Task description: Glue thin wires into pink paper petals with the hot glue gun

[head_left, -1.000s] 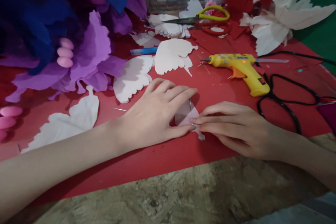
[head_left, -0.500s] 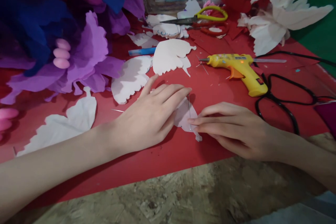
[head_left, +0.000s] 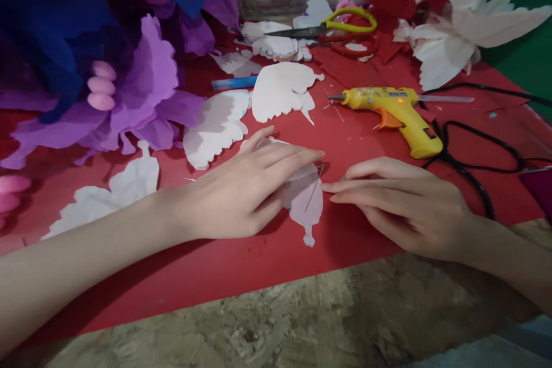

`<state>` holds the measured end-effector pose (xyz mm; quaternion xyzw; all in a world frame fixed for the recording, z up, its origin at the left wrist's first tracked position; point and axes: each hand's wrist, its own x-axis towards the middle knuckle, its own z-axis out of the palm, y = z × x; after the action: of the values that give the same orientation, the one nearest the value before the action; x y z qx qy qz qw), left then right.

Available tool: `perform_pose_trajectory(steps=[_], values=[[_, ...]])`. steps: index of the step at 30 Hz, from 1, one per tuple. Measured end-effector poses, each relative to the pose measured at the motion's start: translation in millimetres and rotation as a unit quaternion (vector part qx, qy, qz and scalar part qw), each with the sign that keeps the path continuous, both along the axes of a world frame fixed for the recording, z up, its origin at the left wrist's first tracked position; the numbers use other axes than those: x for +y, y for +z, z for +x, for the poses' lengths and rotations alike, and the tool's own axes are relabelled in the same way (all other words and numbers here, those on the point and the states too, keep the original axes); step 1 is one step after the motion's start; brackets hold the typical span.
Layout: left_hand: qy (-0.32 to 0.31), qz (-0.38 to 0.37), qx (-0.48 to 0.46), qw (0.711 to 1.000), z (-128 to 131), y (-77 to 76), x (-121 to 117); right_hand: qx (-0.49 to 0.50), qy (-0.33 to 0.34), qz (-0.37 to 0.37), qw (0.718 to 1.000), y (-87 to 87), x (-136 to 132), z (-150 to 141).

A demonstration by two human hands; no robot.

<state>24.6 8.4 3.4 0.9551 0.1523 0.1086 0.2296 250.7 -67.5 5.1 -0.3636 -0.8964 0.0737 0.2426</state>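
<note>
A pale paper petal lies on the red sheet, its narrow tab pointing toward me. A thin wire crosses it at a slant, with a bent upper end. My left hand rests flat over the petal's far part, fingers stretched to the right and thumb hidden. At the petal's right edge is my right hand, its fingers extended. The index fingertip is at the petal's edge, and I cannot tell whether it touches. Nothing shows in either hand's fingers.
A yellow glue gun lies right, its black cord looping beside it. Scalloped white petals, a blue pen and yellow-handled scissors lie beyond. Purple paper flowers fill the left. Another white petal lies near my left forearm.
The petal has turned so its tab points more toward me, and the wire now slants. My right hand has drawn slightly right. My left hand has shifted a little over the petal.
</note>
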Motion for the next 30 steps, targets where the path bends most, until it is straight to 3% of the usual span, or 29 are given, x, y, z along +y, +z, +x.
perform_pose_trajectory(steps=[30], values=[[-0.004,0.004,0.033,0.999,6.5,-2.6,0.6,-0.042,0.011,0.036,0.998,-4.6,3.5,-1.6]])
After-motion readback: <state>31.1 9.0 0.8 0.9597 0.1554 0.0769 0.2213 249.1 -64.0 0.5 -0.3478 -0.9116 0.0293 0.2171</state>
